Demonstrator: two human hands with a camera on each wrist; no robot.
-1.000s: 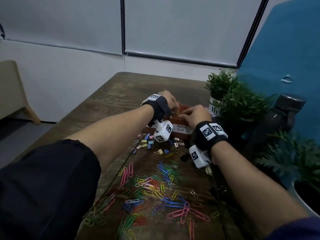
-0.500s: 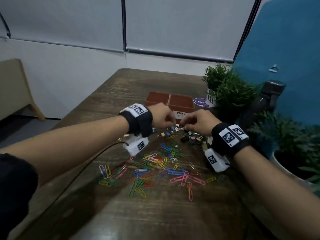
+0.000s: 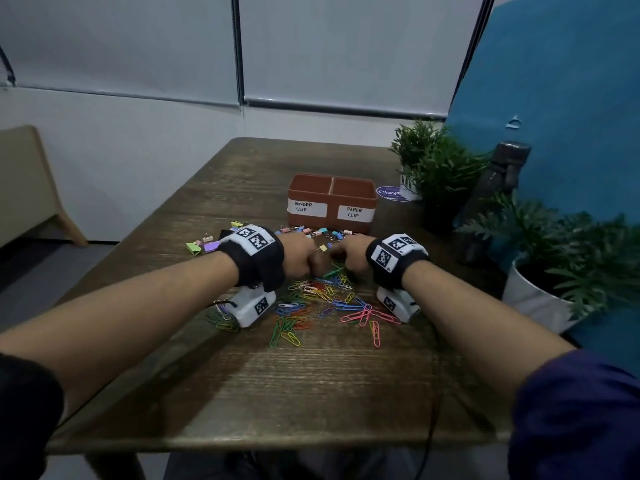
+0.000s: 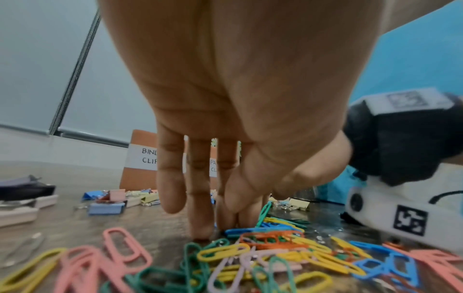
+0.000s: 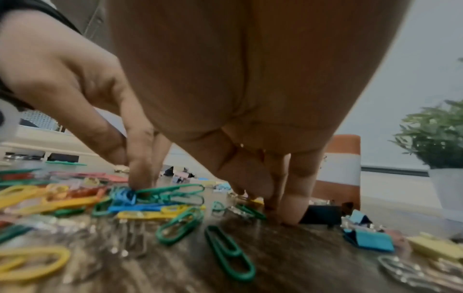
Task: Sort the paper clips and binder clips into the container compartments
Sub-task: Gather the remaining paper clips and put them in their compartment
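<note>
On the wooden table point(image 3: 311, 393) both hands, left hand point(image 3: 298, 256) and right hand point(image 3: 348, 254), reach straight fingers into the paper clips point(image 3: 322, 299), binder clips point(image 3: 311, 232) lie near the brown container point(image 3: 332, 206), and most sorting looks left to do.

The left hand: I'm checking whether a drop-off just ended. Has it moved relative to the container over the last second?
Yes. The left hand has pulled back from the container toward the person, now down at the paper clips.
</note>
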